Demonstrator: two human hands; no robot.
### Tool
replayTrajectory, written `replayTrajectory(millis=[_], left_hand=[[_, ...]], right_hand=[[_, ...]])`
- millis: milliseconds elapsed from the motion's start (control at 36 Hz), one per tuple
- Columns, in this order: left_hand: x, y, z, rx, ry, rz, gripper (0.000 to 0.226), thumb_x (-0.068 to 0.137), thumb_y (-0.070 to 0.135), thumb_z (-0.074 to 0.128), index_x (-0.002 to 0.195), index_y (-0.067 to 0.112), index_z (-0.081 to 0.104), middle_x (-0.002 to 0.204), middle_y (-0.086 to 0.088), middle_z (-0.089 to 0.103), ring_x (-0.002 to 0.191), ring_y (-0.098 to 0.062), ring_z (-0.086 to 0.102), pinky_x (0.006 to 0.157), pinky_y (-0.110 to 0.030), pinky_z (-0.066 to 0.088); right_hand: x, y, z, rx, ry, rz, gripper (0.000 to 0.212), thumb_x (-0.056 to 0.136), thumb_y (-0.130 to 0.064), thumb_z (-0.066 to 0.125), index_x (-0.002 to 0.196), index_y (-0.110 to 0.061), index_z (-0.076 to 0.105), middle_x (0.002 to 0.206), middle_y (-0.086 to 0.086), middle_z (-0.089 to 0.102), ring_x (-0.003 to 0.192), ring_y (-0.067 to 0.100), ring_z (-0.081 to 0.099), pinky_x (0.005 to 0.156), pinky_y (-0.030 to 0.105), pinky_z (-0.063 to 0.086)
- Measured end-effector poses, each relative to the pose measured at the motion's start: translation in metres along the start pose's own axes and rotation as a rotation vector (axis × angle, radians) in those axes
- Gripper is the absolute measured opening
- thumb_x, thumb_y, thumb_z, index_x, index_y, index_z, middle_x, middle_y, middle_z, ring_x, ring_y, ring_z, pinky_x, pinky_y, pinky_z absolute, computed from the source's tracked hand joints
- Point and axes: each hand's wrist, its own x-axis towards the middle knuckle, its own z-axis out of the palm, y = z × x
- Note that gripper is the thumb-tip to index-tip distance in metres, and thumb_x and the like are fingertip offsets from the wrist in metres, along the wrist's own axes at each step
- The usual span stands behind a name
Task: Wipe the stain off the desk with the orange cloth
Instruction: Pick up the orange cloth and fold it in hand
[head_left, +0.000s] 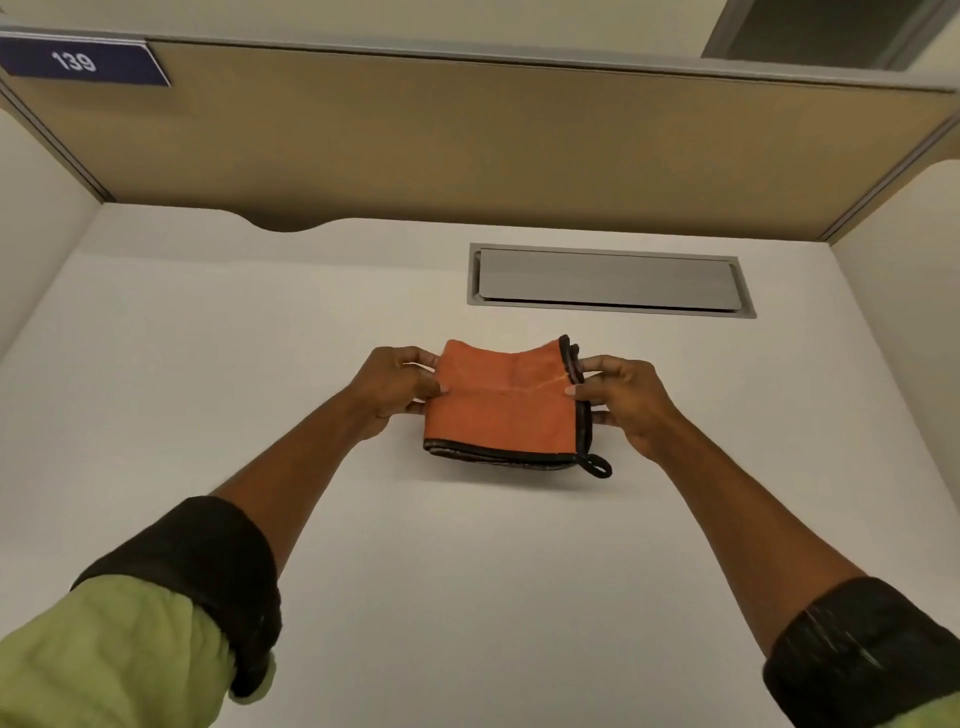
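An orange cloth (501, 408) with black trim and a small black loop at its near right corner lies folded on the white desk (467, 571), near the middle. My left hand (397, 389) pinches its left edge. My right hand (621, 397) pinches its right edge by the black trim. The far half of the cloth is lifted and bent between the two hands, while the near half rests on the desk. I see no stain on the visible desk surface.
A grey metal cable flap (610, 280) is set into the desk behind the cloth. A tan partition panel (467, 145) closes the back, with a blue label reading 139 (78, 61) at top left. White side walls stand left and right.
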Motion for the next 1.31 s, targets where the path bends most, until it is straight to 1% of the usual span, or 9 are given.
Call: replayTrajectory(millis=[167, 306, 611, 778, 833, 944, 1056, 1167, 1306], left_hand=[[-0.030, 0.003, 0.037, -0.056, -0.037, 0.139, 0.040, 0.090, -0.024, 0.065, 0.092, 0.014, 0.078, 0.097, -0.006, 0.080, 0.086, -0.021, 0.079, 0.068, -0.030, 0.063], [-0.055, -0.003, 0.075, 0.003, -0.068, 0.194, 0.056, 0.085, -0.033, 0.053, 0.065, 0.014, 0.076, 0.095, -0.015, 0.082, 0.086, -0.025, 0.080, 0.070, -0.032, 0.063], [-0.101, -0.015, 0.167, 0.005, -0.062, 0.152, 0.028, 0.090, -0.026, 0.064, 0.093, 0.000, 0.075, 0.099, -0.023, 0.076, 0.088, -0.031, 0.074, 0.066, -0.028, 0.064], [-0.113, -0.022, 0.234, 0.042, -0.126, 0.091, 0.022, 0.099, -0.008, 0.059, 0.104, -0.001, 0.080, 0.099, -0.015, 0.081, 0.090, -0.030, 0.075, 0.069, -0.029, 0.063], [-0.117, -0.025, 0.258, 0.103, -0.204, 0.121, 0.015, 0.099, 0.007, 0.072, 0.111, 0.001, 0.079, 0.103, -0.011, 0.081, 0.094, -0.028, 0.076, 0.077, -0.033, 0.062], [-0.129, -0.031, 0.302, 0.409, -0.289, 0.216, 0.044, 0.080, 0.001, 0.090, 0.118, 0.019, 0.077, 0.112, -0.002, 0.080, 0.096, -0.020, 0.078, 0.069, -0.022, 0.056], [-0.138, -0.035, 0.343, 0.549, -0.319, 0.250, 0.041, 0.079, -0.004, 0.088, 0.112, 0.018, 0.078, 0.110, -0.003, 0.080, 0.093, -0.019, 0.077, 0.064, -0.017, 0.055], [-0.149, -0.040, 0.382, 0.673, -0.379, 0.325, 0.039, 0.081, -0.003, 0.087, 0.116, 0.015, 0.078, 0.111, 0.000, 0.080, 0.092, -0.017, 0.079, 0.074, -0.022, 0.059], [-0.159, -0.046, 0.423, 0.762, -0.440, 0.413, 0.037, 0.085, 0.000, 0.087, 0.119, 0.011, 0.077, 0.114, -0.002, 0.080, 0.104, -0.018, 0.078, 0.088, -0.029, 0.063]], right_hand=[[-0.040, 0.011, -0.057, 0.044, -0.051, -0.352, 0.022, 0.085, 0.008, 0.078, 0.100, -0.007, 0.082, 0.100, 0.020, 0.077, 0.091, 0.026, 0.077, 0.080, 0.040, 0.067], [-0.077, 0.021, -0.090, 0.026, -0.036, -0.418, 0.034, 0.083, 0.019, 0.068, 0.084, -0.011, 0.084, 0.096, 0.008, 0.079, 0.093, 0.022, 0.076, 0.078, 0.031, 0.062], [-0.172, 0.087, -0.149, 0.055, 0.148, -0.299, 0.035, 0.080, 0.018, 0.066, 0.085, -0.012, 0.085, 0.091, 0.012, 0.083, 0.089, 0.030, 0.081, 0.087, 0.042, 0.065], [-0.234, 0.144, -0.162, 0.153, 0.370, -0.233, 0.041, 0.075, 0.018, 0.067, 0.083, -0.018, 0.086, 0.086, 0.006, 0.083, 0.083, 0.024, 0.081, 0.073, 0.028, 0.065], [-0.253, 0.166, -0.164, 0.183, 0.450, -0.207, 0.042, 0.074, 0.019, 0.067, 0.083, -0.018, 0.086, 0.086, 0.005, 0.083, 0.081, 0.024, 0.080, 0.072, 0.028, 0.065], [-0.288, 0.205, -0.165, 0.270, 0.600, -0.131, 0.046, 0.078, 0.022, 0.062, 0.083, -0.018, 0.084, 0.085, 0.004, 0.082, 0.082, 0.020, 0.079, 0.070, 0.025, 0.064], [-0.321, 0.236, -0.167, 0.254, 0.701, -0.081, 0.043, 0.078, 0.021, 0.071, 0.084, -0.020, 0.083, 0.088, 0.000, 0.082, 0.085, 0.018, 0.079, 0.074, 0.028, 0.066], [-0.346, 0.257, -0.163, 0.139, 0.791, -0.081, 0.045, 0.077, 0.019, 0.078, 0.092, -0.023, 0.081, 0.094, -0.006, 0.079, 0.089, 0.018, 0.077, 0.078, 0.037, 0.066], [-0.365, 0.275, -0.165, 0.025, 0.884, -0.106, 0.042, 0.079, 0.023, 0.075, 0.098, -0.015, 0.078, 0.101, 0.006, 0.076, 0.096, 0.021, 0.075, 0.083, 0.037, 0.066]])
